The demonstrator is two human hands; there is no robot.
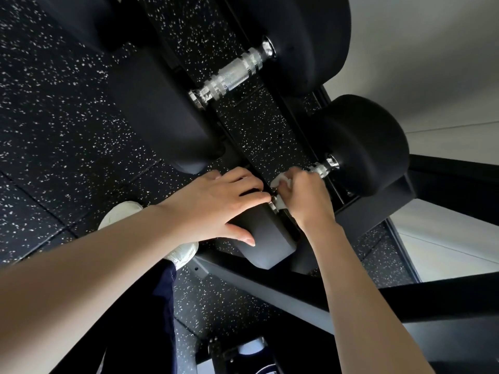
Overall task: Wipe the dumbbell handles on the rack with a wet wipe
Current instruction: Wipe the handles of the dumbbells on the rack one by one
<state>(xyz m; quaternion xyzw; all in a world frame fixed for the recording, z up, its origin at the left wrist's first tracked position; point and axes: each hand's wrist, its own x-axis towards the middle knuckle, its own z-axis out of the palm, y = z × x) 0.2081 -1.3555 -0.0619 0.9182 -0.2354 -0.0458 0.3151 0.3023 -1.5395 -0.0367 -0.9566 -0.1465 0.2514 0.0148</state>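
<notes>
Dumbbells on the rack (372,214), first: heavy, rigid, black-headed, not going anywhere under a wipe. Larger dumbbell (167,114) lying further along the rack, its chrome handle (232,74) bare and fully exposed, knurled in the middle, smooth and ringed at the ends. Knurling likely to drag at a soft wipe and hold grime in the grooves; smooth collars probably slippery once wet. Nearer dumbbell (370,141) resting at the rack's end, over the speckled rubber floor (54,117), its handle mostly hidden under the hands, only the chrome end by the far head showing.

Left hand (216,203) spread flat and open over the near black head (262,236), fingers draped across it, thumb down the side; steadying rather than gripping, and little force needed given the weight. Right hand (302,195) curled closed round the nearer handle with the wet wipe (280,182) bunched inside, white folds showing above and below the fingers.

Wet wipe: light, limp, easily torn on knurling. Best held wrapped round the bar in a closed fist, twisted and slid end to end, not pinched by a corner.
</notes>
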